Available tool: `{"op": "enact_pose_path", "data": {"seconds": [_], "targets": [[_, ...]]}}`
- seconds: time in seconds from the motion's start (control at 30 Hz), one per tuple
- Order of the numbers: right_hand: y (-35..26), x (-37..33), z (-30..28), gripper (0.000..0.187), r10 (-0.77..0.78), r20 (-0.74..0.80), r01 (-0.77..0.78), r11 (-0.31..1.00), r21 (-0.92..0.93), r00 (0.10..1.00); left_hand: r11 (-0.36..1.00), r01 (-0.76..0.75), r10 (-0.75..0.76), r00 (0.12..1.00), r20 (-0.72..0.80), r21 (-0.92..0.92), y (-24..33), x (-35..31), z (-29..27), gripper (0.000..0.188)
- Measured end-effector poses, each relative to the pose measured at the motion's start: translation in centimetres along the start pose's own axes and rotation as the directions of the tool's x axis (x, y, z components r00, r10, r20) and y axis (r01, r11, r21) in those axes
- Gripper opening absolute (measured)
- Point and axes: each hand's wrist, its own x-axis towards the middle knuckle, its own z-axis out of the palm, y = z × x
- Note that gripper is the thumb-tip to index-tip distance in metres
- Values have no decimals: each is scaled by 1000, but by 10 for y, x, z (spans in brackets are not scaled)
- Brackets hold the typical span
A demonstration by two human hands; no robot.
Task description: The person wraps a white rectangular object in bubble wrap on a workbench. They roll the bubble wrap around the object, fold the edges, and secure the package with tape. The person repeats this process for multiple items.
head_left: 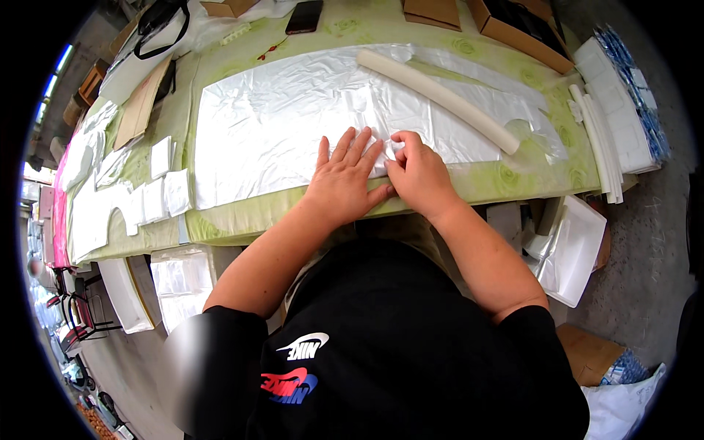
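A thin, shiny white plastic sheet (257,132) lies spread and wrinkled over the green-patterned tablecloth (491,183). Its right end narrows into strips around an opening, like a disposable apron. My left hand (343,180) presses flat on the sheet near its front edge, fingers spread. Beside it, my right hand (422,174) is closed, thumb and forefinger pinching a bit of the film; the exact fold is partly hidden by the fingers. A long cream tube (440,101) rests slantwise across the sheet, to the right of and beyond both hands.
Folded white plastic packets (152,199) and a cardboard piece (143,103) lie at the left. A black phone (304,16) and an open cardboard box (524,37) stand at the back. White rolled strips (598,143) lie by the right edge. A white bin (572,253) sits below the table.
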Motion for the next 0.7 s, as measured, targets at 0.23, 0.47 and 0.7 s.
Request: {"op": "enact_pose_path", "data": {"seconds": [0.23, 0.47, 0.7], "targets": [[-12, -78, -32, 31, -57, 170, 13, 969, 248, 984, 989, -106, 107, 994, 3, -100, 11, -54, -11, 80], [13, -66, -45, 46, -483, 32, 484, 873, -59, 875, 984, -114, 97, 988, -122, -135, 7, -46, -11, 55], [28, -38, -28, 23, -464, 48, 466, 874, -139, 884, 956, -52, -1, 984, -180, -288, -4, -26, -12, 20]]}}
